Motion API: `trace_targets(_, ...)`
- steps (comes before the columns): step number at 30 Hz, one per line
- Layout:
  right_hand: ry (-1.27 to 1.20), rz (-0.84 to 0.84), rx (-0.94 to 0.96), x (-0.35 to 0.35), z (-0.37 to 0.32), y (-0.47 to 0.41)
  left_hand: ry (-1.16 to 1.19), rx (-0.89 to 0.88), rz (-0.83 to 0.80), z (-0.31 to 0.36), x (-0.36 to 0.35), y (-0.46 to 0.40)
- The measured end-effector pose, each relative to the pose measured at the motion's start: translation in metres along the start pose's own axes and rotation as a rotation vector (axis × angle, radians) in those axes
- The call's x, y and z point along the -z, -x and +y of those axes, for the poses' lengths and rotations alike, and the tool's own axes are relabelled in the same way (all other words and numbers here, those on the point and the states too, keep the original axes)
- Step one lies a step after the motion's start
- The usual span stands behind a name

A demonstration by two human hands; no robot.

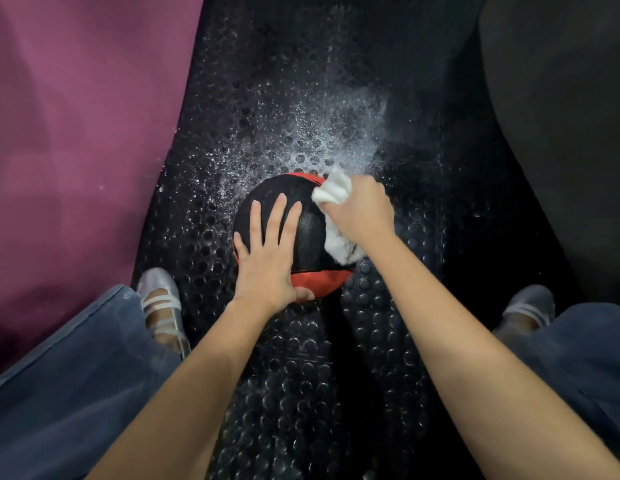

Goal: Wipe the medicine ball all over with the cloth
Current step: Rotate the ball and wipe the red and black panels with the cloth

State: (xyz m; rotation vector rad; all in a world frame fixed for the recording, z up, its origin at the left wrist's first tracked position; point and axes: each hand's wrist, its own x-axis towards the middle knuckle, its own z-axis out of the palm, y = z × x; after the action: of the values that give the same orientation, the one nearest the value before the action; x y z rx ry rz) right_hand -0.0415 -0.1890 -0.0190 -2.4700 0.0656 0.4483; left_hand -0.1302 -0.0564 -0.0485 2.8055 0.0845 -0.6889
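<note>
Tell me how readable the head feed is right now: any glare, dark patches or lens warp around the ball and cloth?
Head view: the white cloth in the right hand is nearly blown out, folds barely visible; the medicine ball under the left hand is sharp with a faint sheen; white specks glint on the studded mat; the upper right corner is too dark to read; wide-angle warp bends the forearms and mat edges.

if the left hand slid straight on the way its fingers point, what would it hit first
Nothing solid soon, probably: the left hand lies flat on the medicine ball, pointing away, so it would slide off onto the wet studded mat. The cloth sits right of that line.
</note>
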Motion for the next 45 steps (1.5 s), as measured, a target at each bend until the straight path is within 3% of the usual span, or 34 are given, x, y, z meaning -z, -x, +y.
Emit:
trace_targets(2,0.011,-0.011,0.049,-0.005,0.003,0.015,0.013,0.002,0.001,-0.003,0.001,0.001)
trace_targets(8,-0.135,0.085,-0.111,-0.007,0.009,-0.003,0.024,-0.024,-0.012,-0.003,0.008,-0.006)
trace_targets(13,-0.185,0.036,-0.133,-0.002,0.000,-0.017,-0.144,0.012,0.015,0.012,0.018,-0.009)
trace_targets(18,-0.075,-0.005,-0.024,0.005,-0.007,-0.014,-0.030,0.054,0.051,0.015,0.007,-0.010)
trace_targets(24,-0.008,0.070,0.145,-0.016,0.006,0.028,-0.010,0.053,0.100,0.007,0.002,-0.008)
trace_targets(32,-0.125,0.185,0.002,-0.020,0.009,0.033,-0.008,0.057,0.124,0.017,0.001,-0.016)
trace_targets(36,-0.150,0.190,0.033,-0.028,0.020,0.058,0.020,0.065,0.121,0.014,-0.001,-0.014)
trace_targets(42,-0.204,0.249,-0.102,-0.019,0.012,0.020,-0.018,0.065,0.087,0.014,0.001,-0.011)
trace_targets(45,-0.242,0.189,-0.078,-0.026,0.016,0.043,0.015,0.059,0.123,0.012,-0.001,-0.015)
